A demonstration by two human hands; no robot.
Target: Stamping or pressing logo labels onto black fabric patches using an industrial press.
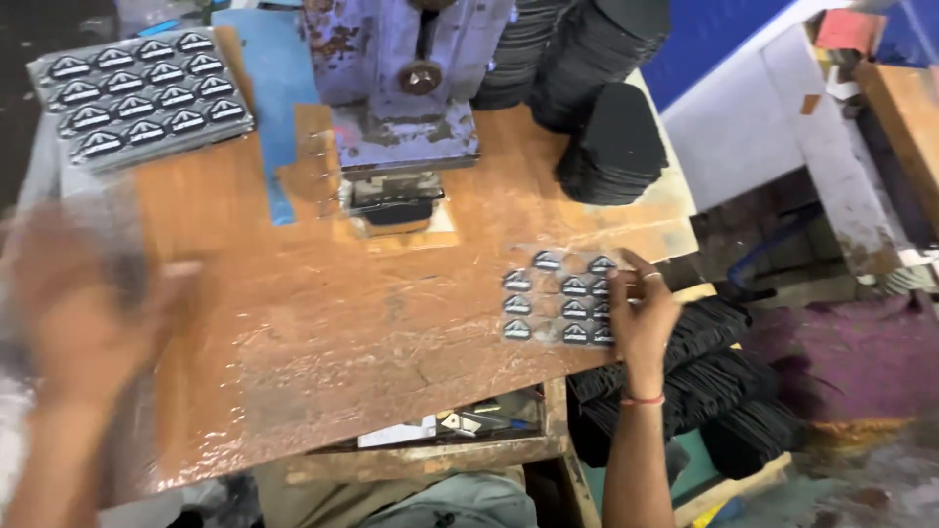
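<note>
Just rt hand (641, 313) on black-label sheet (558, 298)

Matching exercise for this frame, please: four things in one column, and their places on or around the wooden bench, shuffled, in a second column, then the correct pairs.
Things
1. full sheet of badges
2. partly emptied clear sheet of badges
3. press machine
4. stacks of black pieces

Places
A. far right of the bench
B. far left corner
C. near right edge, under the right hand
D. far middle

Pairs: 1-B, 2-C, 3-D, 4-A
</note>
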